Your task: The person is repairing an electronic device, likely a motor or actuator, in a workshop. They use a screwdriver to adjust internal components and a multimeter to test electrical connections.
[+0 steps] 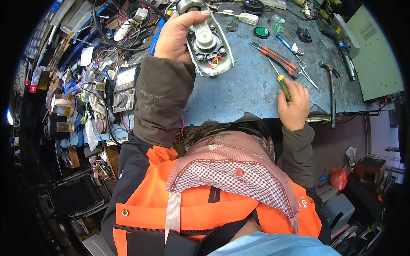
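Note:
My left hand [174,37] is closed round a pale grey appliance housing [227,57], held up over the far middle of the blue bench. Its open side shows a white round hub, a dark mount with screws, and red and yellow wires at the near end. A rounded metal part sits at its far end, partly behind my thumb. My right hand [295,107] rests near the bench's front edge, fingers wrapped round the yellow and green handle of a screwdriver [282,82]. The thin shaft points away to the far left, beside a red and black utility knife [279,61], apart from the housing.
Metal forceps [306,73] and a hammer [332,87] lie to the right, the hammer's handle past the bench edge. A green box [376,55] stands at far right. An analog multimeter [126,89] and heaped cables crowd the left. Small round parts [261,32] lie at the back.

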A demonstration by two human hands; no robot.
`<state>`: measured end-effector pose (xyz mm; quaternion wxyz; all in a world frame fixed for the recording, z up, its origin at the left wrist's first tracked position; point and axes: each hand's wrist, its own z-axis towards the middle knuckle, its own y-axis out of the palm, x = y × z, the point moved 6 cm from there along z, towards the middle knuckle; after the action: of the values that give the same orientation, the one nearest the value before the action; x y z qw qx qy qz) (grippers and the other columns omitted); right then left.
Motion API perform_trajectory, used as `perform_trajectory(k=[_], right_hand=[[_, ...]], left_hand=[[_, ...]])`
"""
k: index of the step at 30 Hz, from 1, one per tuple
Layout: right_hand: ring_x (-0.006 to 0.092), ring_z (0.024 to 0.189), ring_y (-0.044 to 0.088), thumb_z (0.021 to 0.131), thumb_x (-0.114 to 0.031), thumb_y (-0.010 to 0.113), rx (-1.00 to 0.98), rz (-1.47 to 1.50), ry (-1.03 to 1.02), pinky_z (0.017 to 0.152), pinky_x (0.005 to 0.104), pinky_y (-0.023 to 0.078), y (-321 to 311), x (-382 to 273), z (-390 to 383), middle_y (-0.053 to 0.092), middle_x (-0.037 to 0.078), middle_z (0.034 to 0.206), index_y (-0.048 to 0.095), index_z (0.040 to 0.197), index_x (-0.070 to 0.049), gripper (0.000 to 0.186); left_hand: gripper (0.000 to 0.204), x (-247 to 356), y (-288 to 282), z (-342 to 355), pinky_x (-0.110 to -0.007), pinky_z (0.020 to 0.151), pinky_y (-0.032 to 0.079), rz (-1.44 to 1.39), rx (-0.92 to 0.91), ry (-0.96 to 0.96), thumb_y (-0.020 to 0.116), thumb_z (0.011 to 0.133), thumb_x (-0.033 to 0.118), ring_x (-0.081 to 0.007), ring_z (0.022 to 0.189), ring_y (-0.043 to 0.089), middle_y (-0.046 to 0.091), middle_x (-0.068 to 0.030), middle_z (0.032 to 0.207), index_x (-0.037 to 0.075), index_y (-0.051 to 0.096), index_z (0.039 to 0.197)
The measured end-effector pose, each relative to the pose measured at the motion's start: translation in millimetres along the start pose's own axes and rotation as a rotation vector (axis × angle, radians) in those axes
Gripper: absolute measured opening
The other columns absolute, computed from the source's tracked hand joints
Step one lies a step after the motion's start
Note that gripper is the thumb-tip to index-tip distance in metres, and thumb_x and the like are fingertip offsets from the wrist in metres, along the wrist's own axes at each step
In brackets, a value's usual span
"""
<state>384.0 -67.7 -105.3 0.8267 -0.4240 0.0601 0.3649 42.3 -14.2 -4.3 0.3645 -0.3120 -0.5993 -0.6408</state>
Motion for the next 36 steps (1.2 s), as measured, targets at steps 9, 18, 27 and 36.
perform_trajectory(k=[9, 18, 27, 36], right_hand=[[0.0380, 0.102, 0.067, 0.089, -0.007, 0.077, 0.001, 0.001, -0.004, 0.089, 0.0474, 0.054, 1, -2, 1, 0.074, 0.014, 0.115, 0.077, 0.127, -0.006, 0.038], [0.0382, 0.102, 0.067, 0.088, -0.007, 0.077, 0.001, -0.008, 0.001, 0.089, 0.0475, 0.055, 1, 0, 1, 0.074, 0.014, 0.115, 0.078, 0.127, -0.007, 0.039], [0.0377, 0.101, 0.067, 0.088, -0.006, 0.078, 0.016, -0.005, -0.004, 0.088, 0.0471, 0.055, 1, 4, 2, 0.074, 0.013, 0.114, 0.078, 0.127, -0.007, 0.039], [0.0374, 0.101, 0.067, 0.088, -0.007, 0.078, 0.015, -0.008, 0.000, 0.089, 0.0469, 0.055, -2, 7, 3, 0.074, 0.013, 0.115, 0.078, 0.126, -0.007, 0.038]], left_hand=[[0.027, 3, 3, -7, -0.049, 0.082, 0.071, 0.015, 0.023, 0.026, 0.076, 0.098, 0.013, -0.0367, 0.094, 0.082, 0.078, -0.0221, 0.102, -0.004, 0.067, 0.117], [0.033, 10, 23, -19, -0.045, 0.081, 0.072, 0.122, -0.141, -0.028, 0.074, 0.099, 0.013, -0.0334, 0.096, 0.082, 0.077, -0.0224, 0.108, -0.003, 0.065, 0.125], [0.029, 10, 21, -15, -0.050, 0.078, 0.072, 0.041, -0.143, -0.108, 0.075, 0.096, 0.007, -0.0344, 0.092, 0.083, 0.079, -0.0211, 0.103, 0.002, 0.067, 0.122], [0.034, 6, 16, -11, -0.044, 0.080, 0.072, 0.080, -0.106, -0.127, 0.074, 0.100, 0.019, -0.0328, 0.097, 0.081, 0.078, -0.0213, 0.109, -0.007, 0.069, 0.122]])
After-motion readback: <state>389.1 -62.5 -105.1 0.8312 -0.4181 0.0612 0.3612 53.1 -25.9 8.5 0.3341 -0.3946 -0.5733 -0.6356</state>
